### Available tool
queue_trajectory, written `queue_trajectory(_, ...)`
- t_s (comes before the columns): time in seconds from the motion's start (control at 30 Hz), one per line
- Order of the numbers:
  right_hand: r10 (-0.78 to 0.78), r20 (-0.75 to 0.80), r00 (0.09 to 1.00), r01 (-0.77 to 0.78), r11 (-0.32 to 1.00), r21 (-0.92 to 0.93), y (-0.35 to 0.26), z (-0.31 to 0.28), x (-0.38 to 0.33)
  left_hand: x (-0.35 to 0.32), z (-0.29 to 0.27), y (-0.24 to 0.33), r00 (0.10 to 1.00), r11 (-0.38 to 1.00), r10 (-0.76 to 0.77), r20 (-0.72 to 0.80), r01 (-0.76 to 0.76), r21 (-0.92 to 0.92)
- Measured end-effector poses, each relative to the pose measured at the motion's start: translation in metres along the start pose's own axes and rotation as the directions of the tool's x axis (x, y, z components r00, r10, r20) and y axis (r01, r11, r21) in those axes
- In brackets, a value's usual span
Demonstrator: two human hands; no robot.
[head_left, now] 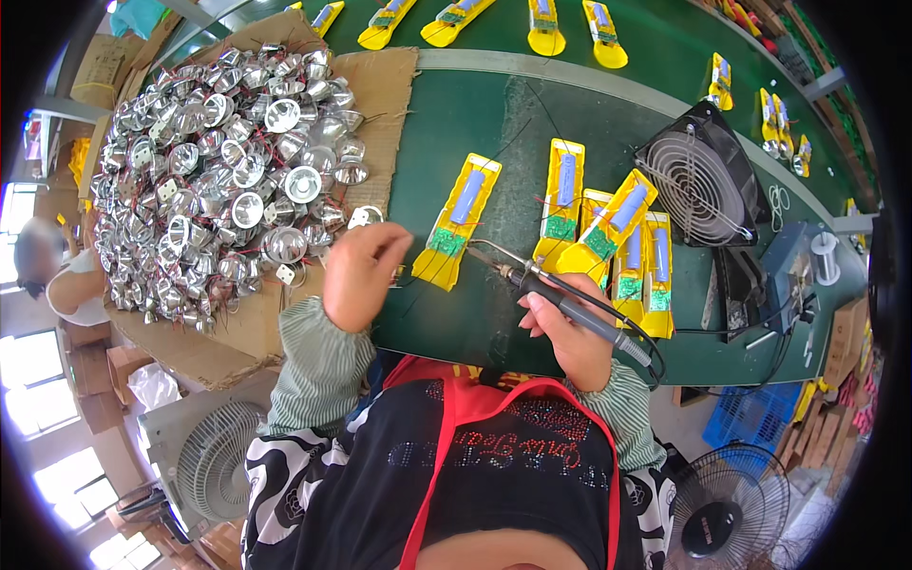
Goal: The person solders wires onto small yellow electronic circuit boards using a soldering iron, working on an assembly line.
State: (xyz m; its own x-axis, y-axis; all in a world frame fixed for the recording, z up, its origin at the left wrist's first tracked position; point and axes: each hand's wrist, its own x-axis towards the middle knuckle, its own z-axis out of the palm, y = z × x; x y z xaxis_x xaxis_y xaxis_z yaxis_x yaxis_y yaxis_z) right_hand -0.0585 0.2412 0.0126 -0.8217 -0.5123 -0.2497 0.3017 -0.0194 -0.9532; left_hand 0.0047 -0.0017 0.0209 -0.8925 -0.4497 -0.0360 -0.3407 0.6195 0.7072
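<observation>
My right hand [568, 328] grips a soldering iron [560, 296] by its dark handle, with the metal tip pointing left toward a yellow half-shell [456, 223] that holds a blue cell and a green circuit board. My left hand [359, 275] is curled at the edge of the cardboard, fingers pinched on a small part I cannot make out, next to a shiny silver reflector [365, 217]. A big heap of silver reflectors with red wires [228, 171] lies to the left.
Several more yellow shells [617, 242] lie on the green bench [494, 114], others on the belt behind. A black square fan [703, 176] stands at right, a solder spool [825, 255] beyond it. Floor fans [220, 465] and another person [57, 275] are nearby.
</observation>
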Motion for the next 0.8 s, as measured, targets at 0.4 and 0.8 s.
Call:
queue_trajectory(0.4, 0.036, 0.067, 0.997, -0.034, 0.999, -0.031, 0.004, 0.008, 0.013, -0.004, 0.028, -0.001, 0.975, 0.967, 0.22, 0.025, -0.221, 0.125)
queue_trajectory(0.8, 0.057, 0.071, 0.996, -0.055, 0.998, -0.036, 0.005, 0.008, 0.016, -0.002, 0.027, 0.0, 0.972, 0.959, 0.216, 0.088, -0.228, 0.166)
